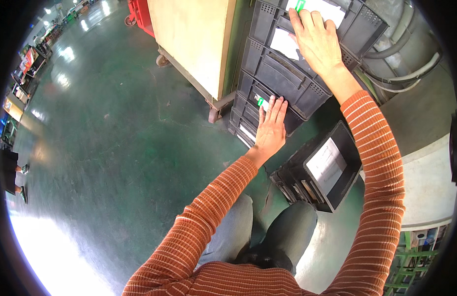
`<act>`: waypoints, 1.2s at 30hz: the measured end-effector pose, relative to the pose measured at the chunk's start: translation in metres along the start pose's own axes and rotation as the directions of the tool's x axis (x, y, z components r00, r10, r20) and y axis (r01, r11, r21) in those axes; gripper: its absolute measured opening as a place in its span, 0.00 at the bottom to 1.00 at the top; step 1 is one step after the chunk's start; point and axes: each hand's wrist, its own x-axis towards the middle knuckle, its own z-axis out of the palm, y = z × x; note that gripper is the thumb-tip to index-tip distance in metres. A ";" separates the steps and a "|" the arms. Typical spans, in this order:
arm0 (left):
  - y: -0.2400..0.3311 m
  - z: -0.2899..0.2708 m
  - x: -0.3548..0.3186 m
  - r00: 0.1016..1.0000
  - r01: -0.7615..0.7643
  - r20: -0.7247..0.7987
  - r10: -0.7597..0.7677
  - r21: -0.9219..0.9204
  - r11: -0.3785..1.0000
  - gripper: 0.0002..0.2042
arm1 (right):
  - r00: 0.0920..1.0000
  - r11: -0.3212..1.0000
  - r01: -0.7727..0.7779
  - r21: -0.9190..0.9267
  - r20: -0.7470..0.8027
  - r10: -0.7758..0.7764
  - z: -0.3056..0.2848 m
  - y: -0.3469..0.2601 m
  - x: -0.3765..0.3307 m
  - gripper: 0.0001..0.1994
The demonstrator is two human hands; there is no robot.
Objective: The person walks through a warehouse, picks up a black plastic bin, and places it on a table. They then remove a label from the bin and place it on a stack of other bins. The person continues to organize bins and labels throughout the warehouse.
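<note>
Head view shows two bare hands set against a tall stack of dark grey crates (292, 89), one higher and one lower. The right hand (321, 52) lies across the front of an upper crate, its fingers bent over a white sheet (333, 13) beside a green clip (300, 5); whether it pinches the sheet or only presses on it, I cannot tell. The left hand (271, 130) has its fingers fairly straight and near one another on a lower crate, beside a small white label (266, 105) with a green tag (260, 101); its thumb is hidden, so I cannot tell whether anything is gripped there. For good handling, I would judge that light, even fingertip pressure suits the thin paper, that the clips are better steadied than pulled, and that leaning weight on the stack is best avoided. The stack stands ahead of the body and a little to the right, with both hands touching its near side and another white sheet (284, 43) showing just below and left of the right hand. An open dark crate (338, 197) is apart from them, lower and to the right, near the knees, with a white paper (326, 165) in its opening.
</note>
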 end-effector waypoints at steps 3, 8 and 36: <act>-0.004 0.003 -0.002 0.997 -0.011 0.079 0.003 0.099 0.995 0.31 | 0.994 0.995 0.098 -0.009 0.047 -0.097 0.003 0.004 0.004 0.27; -0.010 -0.002 0.000 0.987 -0.064 0.156 0.038 0.168 0.984 0.34 | 0.972 0.992 0.035 0.120 0.228 -0.061 0.006 0.047 0.021 0.22; -0.092 0.058 -0.083 0.574 0.817 0.503 -0.646 -0.406 0.409 0.20 | 0.973 0.943 0.150 0.298 0.122 -0.194 -0.030 -0.068 -0.031 0.28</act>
